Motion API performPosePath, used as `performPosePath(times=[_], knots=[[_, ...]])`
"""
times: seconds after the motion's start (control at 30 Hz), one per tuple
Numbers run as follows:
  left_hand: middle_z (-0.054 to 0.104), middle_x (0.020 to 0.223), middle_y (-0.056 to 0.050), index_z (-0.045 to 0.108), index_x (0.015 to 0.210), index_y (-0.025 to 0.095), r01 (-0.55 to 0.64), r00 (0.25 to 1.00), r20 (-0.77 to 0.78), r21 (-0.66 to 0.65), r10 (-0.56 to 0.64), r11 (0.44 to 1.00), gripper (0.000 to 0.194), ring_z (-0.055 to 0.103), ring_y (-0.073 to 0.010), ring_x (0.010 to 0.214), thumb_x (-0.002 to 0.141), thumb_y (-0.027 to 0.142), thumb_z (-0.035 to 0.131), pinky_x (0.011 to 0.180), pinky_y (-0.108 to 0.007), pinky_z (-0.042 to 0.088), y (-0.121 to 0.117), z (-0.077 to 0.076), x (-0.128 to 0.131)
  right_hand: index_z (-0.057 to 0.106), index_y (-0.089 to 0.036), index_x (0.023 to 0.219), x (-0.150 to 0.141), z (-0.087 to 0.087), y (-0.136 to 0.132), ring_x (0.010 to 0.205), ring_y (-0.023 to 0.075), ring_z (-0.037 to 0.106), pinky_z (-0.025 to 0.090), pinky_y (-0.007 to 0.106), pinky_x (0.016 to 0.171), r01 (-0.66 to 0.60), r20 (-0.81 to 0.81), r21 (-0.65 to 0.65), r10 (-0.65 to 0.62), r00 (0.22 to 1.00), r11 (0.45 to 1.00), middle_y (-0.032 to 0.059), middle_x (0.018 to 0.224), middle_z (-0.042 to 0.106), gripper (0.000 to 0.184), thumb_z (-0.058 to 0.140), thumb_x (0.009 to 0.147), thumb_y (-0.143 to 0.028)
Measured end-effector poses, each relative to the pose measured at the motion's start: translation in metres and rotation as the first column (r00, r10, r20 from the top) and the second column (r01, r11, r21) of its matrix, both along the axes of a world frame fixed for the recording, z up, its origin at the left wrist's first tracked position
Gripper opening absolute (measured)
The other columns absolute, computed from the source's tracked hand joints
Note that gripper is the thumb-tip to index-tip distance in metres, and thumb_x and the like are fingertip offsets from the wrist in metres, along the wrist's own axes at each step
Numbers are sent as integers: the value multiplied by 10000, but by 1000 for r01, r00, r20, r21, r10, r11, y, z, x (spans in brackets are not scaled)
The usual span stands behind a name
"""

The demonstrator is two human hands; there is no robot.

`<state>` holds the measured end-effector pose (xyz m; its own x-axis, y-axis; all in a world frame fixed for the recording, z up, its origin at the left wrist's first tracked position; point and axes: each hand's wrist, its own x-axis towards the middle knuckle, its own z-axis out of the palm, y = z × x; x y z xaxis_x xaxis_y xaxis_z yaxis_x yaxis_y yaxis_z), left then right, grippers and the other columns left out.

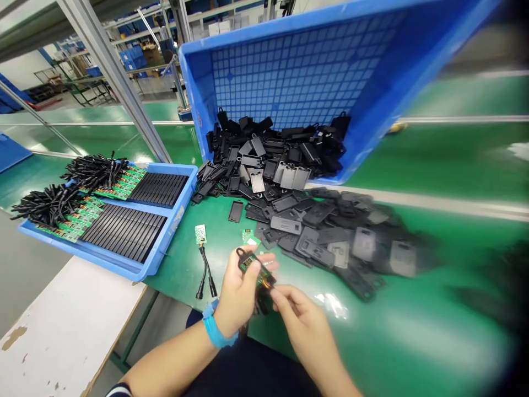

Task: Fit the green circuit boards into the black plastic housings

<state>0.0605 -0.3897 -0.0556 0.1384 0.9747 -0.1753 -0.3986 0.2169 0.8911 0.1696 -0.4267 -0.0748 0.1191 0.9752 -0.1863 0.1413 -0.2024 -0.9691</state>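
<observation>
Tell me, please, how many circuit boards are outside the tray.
3: one board in the left hand, one with cables on the table, one beyond that hand; others may be hidden.

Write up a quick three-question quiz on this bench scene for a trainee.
1. Multiple choice: The blue wristband is on the
A) right wrist
B) left wrist

2. True or false: Black plastic case parts lie both in the tipped blue crate and on the green bench.

3. Fill in: The left hand holds a black case with a green ____ inside.

Key: 1. B; 2. True; 3. circuit board.
</observation>
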Motion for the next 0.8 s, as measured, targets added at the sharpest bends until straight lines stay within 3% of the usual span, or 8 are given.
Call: performPosePath(times=[0.17, 0.27, 0.37, 0.47, 0.57, 0.63, 0.7, 0.8], knots=[[582, 1107, -96, 414, 1072, 208, -15, 988, -155, 30, 20, 999, 234, 569, -199, 997, 854, 284, 453, 873, -382, 443, -6, 4, 2, 563, -166, 684, -8, 0, -4, 535, 140, 459, 392, 239, 503, 89, -117, -48, -94, 989, 995, 0, 569, 498, 295, 519, 741, -451], [591, 1093, -97, 386, 1103, 220, -38, 991, -131, -11, 37, 999, 258, 580, -194, 976, 864, 309, 422, 858, -387, 451, -7, 8, 4, 551, -166, 678, -8, 5, -3, 511, 123, 433, 373, 226, 480, 120, -164, -65, -129, 978, 991, -15, 558, 476, 302, 522, 731, -462], [596, 1085, -98, 386, 1107, 220, -46, 991, -125, -6, 45, 999, 262, 580, -188, 970, 864, 312, 419, 854, -377, 450, -8, 9, 6, 533, -171, 633, -5, 7, 0, 496, 112, 423, 360, 218, 475, 69, -167, -75, -81, 983, 995, -30, 529, 458, 301, 541, 716, -460], [608, 1067, -88, 434, 1083, 215, -23, 972, -231, 80, 42, 996, 258, 590, -167, 928, 841, 301, 466, 872, -349, 430, -11, 8, 6, 506, -178, 596, -1, 3, 2, 476, 107, 433, 367, 218, 478, -17, -159, -95, 1, 987, 995, -39, 498, 460, 302, 548, 721, -449], [632, 998, -74, 432, 1095, 220, -46, 983, -178, 22, 50, 999, 302, 606, -164, 877, 818, 313, 506, 814, -326, 456, -6, 8, 6, 531, -182, 622, 11, -1, 10, 495, 124, 490, 401, 233, 498, -136, -37, -39, 134, 990, 990, -15, 537, 542, 290, 501, 776, -426], [644, 910, -66, 433, 1066, 210, -73, 996, -68, -101, 66, 992, 307, 623, -172, 807, 804, 349, 516, 699, -302, 490, 4, 8, 5, 595, -186, 706, 28, -4, 21, 629, 162, 560, 445, 274, 613, -209, 211, 112, 182, 960, 971, 25, 678, 624, 251, 479, 811, -382], [641, 832, -58, 431, 1028, 202, -60, 998, -4, -216, 61, 974, 311, 627, -169, 702, 797, 395, 509, 575, -273, 488, 15, 7, 1, 639, -186, 839, 53, -8, 37, 840, 226, 562, 423, 363, 775, -242, 566, 290, 38, 824, 926, 76, 879, 645, 209, 493, 816, -333], [617, 749, -34, 414, 1010, 200, 31, 998, 62, -362, -9, 932, 314, 584, -127, 549, 803, 426, 484, 449, -208, 414, 25, 2, -4, 645, -134, 921, 91, -16, 58, 905, 298, 535, 399, 454, 794, -305, 869, 331, -162, 468, 893, 141, 954, 630, 223, 524, 797, -274]])
